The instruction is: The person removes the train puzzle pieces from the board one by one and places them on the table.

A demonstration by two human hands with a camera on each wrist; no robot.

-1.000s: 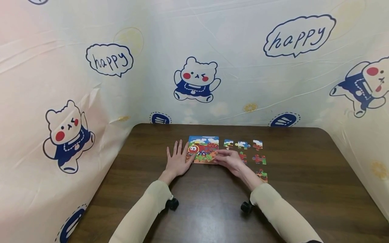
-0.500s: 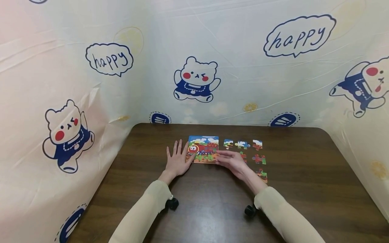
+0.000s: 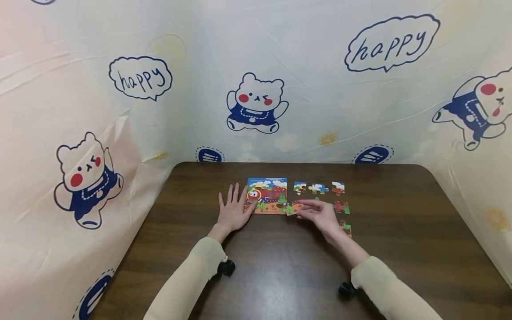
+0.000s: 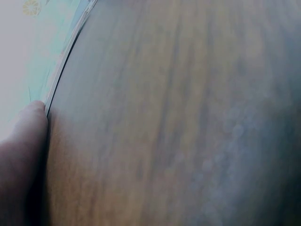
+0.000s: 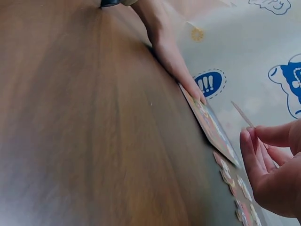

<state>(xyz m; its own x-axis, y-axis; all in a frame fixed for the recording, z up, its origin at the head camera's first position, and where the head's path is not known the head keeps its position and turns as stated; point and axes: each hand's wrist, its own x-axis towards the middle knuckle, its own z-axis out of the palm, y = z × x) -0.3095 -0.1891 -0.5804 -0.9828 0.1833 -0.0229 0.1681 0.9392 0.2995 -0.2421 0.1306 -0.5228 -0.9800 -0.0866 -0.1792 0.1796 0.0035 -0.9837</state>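
A square jigsaw puzzle board (image 3: 267, 192) with a bright cartoon picture lies at the far middle of the table. My left hand (image 3: 232, 212) rests with fingers spread at its left side, the thumb over the board's left edge. In the left wrist view only that thumb (image 4: 23, 146) shows. My right hand (image 3: 320, 218) pinches an orange and green jigsaw piece (image 3: 294, 209) between thumb and fingers, at the board's lower right corner. From the right wrist view, the held piece (image 5: 243, 114) appears edge-on, raised above the board (image 5: 211, 127).
Several loose jigsaw pieces (image 3: 318, 189) lie in rows right of the board, some partly hidden by my right hand. The brown wooden table (image 3: 256, 266) ends at a printed cloth backdrop (image 3: 304, 80). Black wrist devices (image 3: 227, 268) sit under both sleeves.
My right hand has moved to the right, carrying the pinched jigsaw piece from over the board to its lower right corner. The left hand stays in place.
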